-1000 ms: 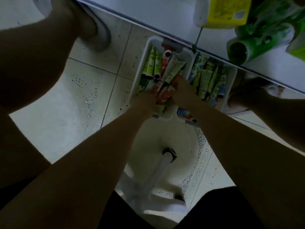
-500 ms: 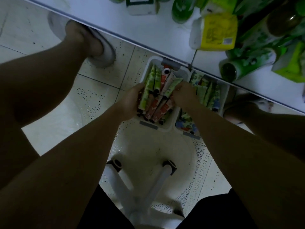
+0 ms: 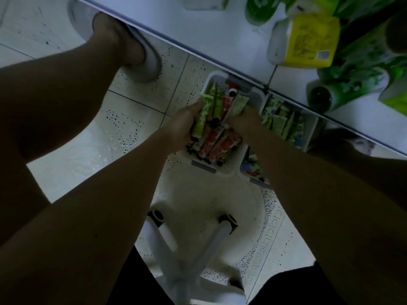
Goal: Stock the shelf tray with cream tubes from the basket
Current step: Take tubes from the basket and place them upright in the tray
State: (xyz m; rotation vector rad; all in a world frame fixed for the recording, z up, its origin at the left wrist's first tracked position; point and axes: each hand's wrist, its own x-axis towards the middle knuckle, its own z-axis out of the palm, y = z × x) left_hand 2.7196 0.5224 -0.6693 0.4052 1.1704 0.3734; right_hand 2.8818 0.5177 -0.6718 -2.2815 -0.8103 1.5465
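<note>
Lifting step — left hand and right hand both clasp a bunch of cream tubes over the white tray; next, carry them shelfward — judged.

1. My right hand hides its own fingers among the tubes, so I cannot tell if it holds one.
2. My right arm covers part of the second tray.
3. The shelf edge hides the far end of the first tray.
4. The yellow bottle has writing too blurry to read.
5. The green packs are cut off by the edge.
</note>
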